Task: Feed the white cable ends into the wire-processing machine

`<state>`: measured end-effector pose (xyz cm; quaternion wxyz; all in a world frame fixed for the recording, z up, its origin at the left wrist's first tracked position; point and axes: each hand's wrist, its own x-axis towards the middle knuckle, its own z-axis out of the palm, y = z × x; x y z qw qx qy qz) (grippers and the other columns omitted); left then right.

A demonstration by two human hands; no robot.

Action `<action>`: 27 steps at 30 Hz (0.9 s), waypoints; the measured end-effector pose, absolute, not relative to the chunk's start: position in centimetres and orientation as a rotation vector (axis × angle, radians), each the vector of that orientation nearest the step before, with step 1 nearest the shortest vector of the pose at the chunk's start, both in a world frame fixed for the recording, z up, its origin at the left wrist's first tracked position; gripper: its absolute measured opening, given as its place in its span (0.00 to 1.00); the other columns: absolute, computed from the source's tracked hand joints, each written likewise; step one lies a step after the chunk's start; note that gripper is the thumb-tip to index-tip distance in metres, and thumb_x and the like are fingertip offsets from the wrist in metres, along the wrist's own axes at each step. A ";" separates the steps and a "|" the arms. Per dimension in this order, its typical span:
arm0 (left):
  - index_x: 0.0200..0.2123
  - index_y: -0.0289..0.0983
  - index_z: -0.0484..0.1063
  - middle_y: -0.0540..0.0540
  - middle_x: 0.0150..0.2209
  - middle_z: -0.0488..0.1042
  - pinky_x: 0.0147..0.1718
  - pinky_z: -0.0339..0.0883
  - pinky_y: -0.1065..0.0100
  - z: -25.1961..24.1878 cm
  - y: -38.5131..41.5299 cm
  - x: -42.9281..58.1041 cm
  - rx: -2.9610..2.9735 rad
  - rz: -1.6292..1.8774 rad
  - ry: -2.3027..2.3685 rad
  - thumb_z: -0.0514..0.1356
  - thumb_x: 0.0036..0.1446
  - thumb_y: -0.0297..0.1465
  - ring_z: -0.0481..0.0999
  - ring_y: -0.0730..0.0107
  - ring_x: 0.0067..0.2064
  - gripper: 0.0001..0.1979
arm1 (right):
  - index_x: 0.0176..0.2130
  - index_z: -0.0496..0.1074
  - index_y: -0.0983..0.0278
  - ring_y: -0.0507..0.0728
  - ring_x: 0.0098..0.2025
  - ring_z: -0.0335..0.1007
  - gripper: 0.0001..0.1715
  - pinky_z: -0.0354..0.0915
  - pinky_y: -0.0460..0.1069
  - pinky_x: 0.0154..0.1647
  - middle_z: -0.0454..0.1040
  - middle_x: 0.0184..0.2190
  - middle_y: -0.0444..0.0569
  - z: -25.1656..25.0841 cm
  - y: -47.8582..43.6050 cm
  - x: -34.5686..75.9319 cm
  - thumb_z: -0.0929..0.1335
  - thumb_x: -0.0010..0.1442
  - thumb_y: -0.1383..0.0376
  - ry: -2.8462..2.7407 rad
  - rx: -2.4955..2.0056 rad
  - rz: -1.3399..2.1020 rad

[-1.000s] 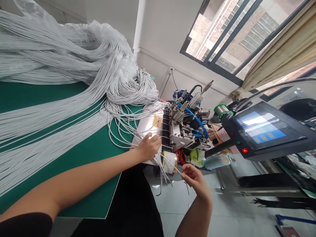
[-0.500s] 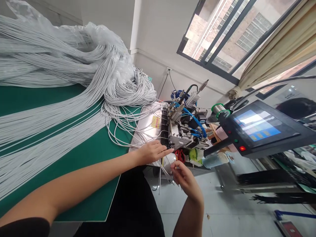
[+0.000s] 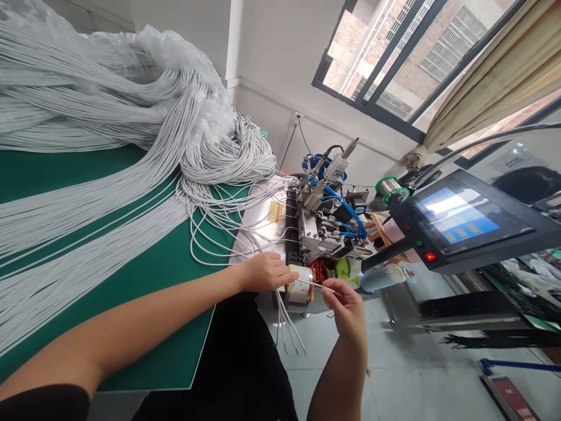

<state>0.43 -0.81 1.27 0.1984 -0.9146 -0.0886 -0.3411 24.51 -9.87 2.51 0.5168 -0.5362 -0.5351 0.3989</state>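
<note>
My left hand is closed around several white cables at the front edge of the machine's metal plate. Loose ends of these cables hang below it over the floor. One white cable runs out from the left fingers to my right hand, which pinches it between thumb and fingertips. Just beyond the hands stands the wire-processing machine, with metal clamps and blue air tubes. Other cables lie across its plate into a black row of holders.
A long bundle of white cables, partly in clear plastic, covers much of the green table. A control screen on an arm stands at the right. Behind the machine sits a wire spool. A white cylinder is below the holders.
My right hand has moved right and slightly up, drawing one cable out straight from the left hand. The left fingers have curled in more, and the hanging cable ends show more clearly.
</note>
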 end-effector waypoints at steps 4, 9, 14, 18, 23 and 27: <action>0.36 0.37 0.68 0.53 0.19 0.66 0.23 0.56 0.68 1.3 -0.9 0.4 -2.556 -0.999 -0.245 0.48 0.64 0.27 0.65 0.75 0.21 0.10 | 0.35 0.76 0.64 0.50 0.21 0.58 0.14 0.56 0.45 0.21 0.68 0.21 0.44 1.7 -9.2 24.1 0.73 0.53 0.57 -1.127 -1.236 0.771; 0.34 0.38 0.68 0.55 0.18 0.64 0.23 0.54 0.68 1.6 -0.9 0.2 -2.515 -1.060 -0.207 0.52 0.65 0.36 0.62 0.74 0.21 0.10 | 0.35 0.77 0.67 0.49 0.19 0.56 0.15 0.54 0.44 0.19 0.66 0.18 0.42 1.1 -8.5 22.5 0.72 0.55 0.57 -1.086 -1.315 0.633; 0.31 0.37 0.67 0.54 0.21 0.65 0.27 0.55 0.68 1.9 -0.8 0.1 -2.529 -1.005 -0.289 0.52 0.64 0.28 0.63 0.73 0.24 0.08 | 0.37 0.76 0.67 0.49 0.19 0.58 0.15 0.54 0.44 0.19 0.69 0.20 0.43 1.2 -8.2 21.7 0.70 0.58 0.56 -1.135 -1.304 0.668; 0.33 0.37 0.68 0.53 0.23 0.67 0.39 0.59 0.66 1.8 -0.7 0.1 -2.527 -0.940 -0.384 0.51 0.64 0.26 0.66 0.72 0.29 0.08 | 0.40 0.76 0.66 0.48 0.20 0.59 0.16 0.55 0.44 0.19 0.72 0.25 0.45 1.1 -7.8 21.6 0.69 0.59 0.57 -1.105 -1.249 0.720; 0.38 0.38 0.69 0.51 0.26 0.69 0.48 0.55 0.61 1.3 -0.4 0.1 -2.517 -0.894 -0.531 0.50 0.63 0.24 0.67 0.70 0.34 0.09 | 0.37 0.76 0.67 0.48 0.19 0.57 0.18 0.53 0.44 0.18 0.73 0.24 0.47 0.5 -6.7 22.4 0.71 0.55 0.55 -1.058 -1.242 0.865; 0.44 0.39 0.69 0.51 0.29 0.71 0.48 0.54 0.60 1.2 -0.2 0.1 -2.542 -0.832 -0.597 0.51 0.61 0.23 0.68 0.69 0.36 0.11 | 0.36 0.76 0.67 0.53 0.24 0.66 0.20 0.62 0.46 0.24 0.76 0.27 0.49 0.3 -5.6 23.0 0.71 0.52 0.53 -1.204 -1.428 0.780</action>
